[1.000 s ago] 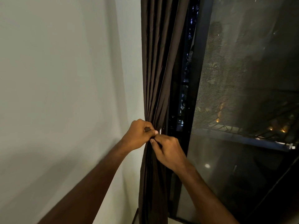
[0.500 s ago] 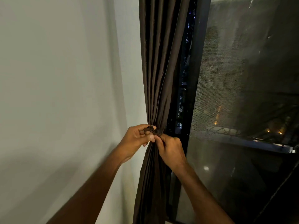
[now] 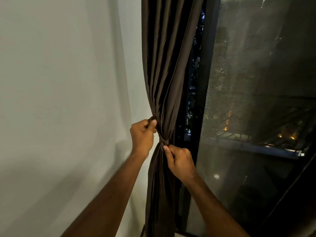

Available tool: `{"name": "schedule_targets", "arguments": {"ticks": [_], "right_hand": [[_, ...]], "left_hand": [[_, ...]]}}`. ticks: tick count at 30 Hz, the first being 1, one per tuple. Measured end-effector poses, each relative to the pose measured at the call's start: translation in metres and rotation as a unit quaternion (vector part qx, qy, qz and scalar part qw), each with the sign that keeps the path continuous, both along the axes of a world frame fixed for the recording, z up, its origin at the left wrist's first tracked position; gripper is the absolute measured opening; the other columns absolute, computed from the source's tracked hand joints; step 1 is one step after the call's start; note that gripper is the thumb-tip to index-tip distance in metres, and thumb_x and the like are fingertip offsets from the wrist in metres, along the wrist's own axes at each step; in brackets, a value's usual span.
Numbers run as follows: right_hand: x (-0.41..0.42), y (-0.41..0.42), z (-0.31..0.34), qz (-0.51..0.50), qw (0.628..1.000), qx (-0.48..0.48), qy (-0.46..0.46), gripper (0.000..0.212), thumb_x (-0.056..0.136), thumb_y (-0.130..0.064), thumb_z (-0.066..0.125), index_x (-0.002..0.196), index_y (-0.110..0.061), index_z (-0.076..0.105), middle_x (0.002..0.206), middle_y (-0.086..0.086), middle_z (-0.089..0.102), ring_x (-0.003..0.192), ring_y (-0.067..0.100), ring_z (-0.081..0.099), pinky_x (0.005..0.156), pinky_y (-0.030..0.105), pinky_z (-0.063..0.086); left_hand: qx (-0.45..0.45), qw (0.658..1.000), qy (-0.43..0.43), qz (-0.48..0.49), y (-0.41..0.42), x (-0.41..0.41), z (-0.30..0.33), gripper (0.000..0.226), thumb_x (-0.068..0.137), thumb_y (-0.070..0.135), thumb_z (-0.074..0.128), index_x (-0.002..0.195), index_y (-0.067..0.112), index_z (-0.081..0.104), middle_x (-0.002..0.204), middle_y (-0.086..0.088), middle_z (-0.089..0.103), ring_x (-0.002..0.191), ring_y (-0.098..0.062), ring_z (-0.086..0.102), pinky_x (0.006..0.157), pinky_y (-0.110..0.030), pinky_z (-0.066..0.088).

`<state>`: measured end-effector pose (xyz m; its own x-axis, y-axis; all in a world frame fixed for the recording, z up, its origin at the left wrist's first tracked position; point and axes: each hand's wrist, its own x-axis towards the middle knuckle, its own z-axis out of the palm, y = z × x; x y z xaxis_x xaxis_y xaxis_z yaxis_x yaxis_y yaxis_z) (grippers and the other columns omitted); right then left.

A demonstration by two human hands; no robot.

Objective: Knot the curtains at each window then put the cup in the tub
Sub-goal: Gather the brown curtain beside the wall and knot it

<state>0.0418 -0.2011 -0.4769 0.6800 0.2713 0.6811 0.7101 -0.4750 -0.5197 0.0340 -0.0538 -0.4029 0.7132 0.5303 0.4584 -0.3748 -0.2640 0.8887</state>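
The left hand point(image 3: 142, 135), which had been level with the right half a second earlier, had pulled up and left, clenched on a tie end. The curtain point(image 3: 164, 65) hung cinched beside the window, knot point(image 3: 163, 140) tightening. The right hand point(image 3: 179, 161) pinched fabric just below it.

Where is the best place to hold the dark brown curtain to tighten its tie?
Take the dark brown pleated curtain at its cinched waist, coming from the room side. There the folds are gathered narrowest. The left hand pinches fabric above, the right hand below.
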Motion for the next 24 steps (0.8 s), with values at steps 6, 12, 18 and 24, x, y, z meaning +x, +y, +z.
{"name": "schedule_targets", "arguments": {"ticks": [6, 12, 18, 24], "right_hand": [[0.004, 0.000, -0.004, -0.036, 0.998, -0.052, -0.012, 0.042, 0.104, -0.043, 0.046, 0.069, -0.021, 0.052, 0.055, -0.009, 0.047, 0.045, 0.010, 0.048, 0.041, 0.028, 0.035], [0.006, -0.001, 0.001, -0.084, 0.990, -0.107, -0.030, 0.040, 0.103, -0.048, 0.044, 0.073, -0.024, 0.055, 0.059, -0.009, 0.053, 0.048, 0.010, 0.048, 0.045, 0.021, 0.027], [0.008, -0.015, 0.006, -0.111, 0.988, -0.110, -0.003, 0.038, 0.099, -0.050, 0.046, 0.070, -0.026, 0.044, 0.062, -0.006, 0.056, 0.056, 0.020, 0.058, 0.052, 0.024, 0.029], [0.012, -0.049, 0.016, -0.146, 0.980, -0.134, 0.024, 0.033, 0.097, -0.050, 0.051, 0.081, -0.021, 0.056, 0.081, -0.002, 0.058, 0.073, 0.024, 0.061, 0.058, 0.033, 0.046]], "left_hand": [[-0.025, 1.000, -0.010, 0.005, 0.002, 0.001, -0.010, 0.030, 0.095, 0.015, 0.068, 0.065, 0.014, 0.071, 0.058, 0.001, 0.065, 0.064, -0.014, 0.063, 0.072, -0.020, 0.054], [0.042, 0.999, -0.019, 0.017, 0.009, -0.005, -0.014, 0.025, 0.095, 0.021, 0.069, 0.073, 0.030, 0.071, 0.061, 0.001, 0.069, 0.067, -0.022, 0.068, 0.075, -0.029, 0.055], [0.124, 0.991, 0.023, -0.038, 0.004, -0.016, -0.039, 0.041, 0.090, 0.037, 0.075, 0.060, 0.010, 0.068, 0.049, 0.000, 0.063, 0.044, -0.018, 0.063, 0.055, -0.033, 0.057], [0.266, 0.953, -0.003, -0.146, -0.021, -0.010, -0.035, 0.044, 0.092, 0.024, 0.072, 0.055, 0.004, 0.061, 0.048, -0.009, 0.058, 0.045, -0.031, 0.056, 0.053, -0.049, 0.050]]}}
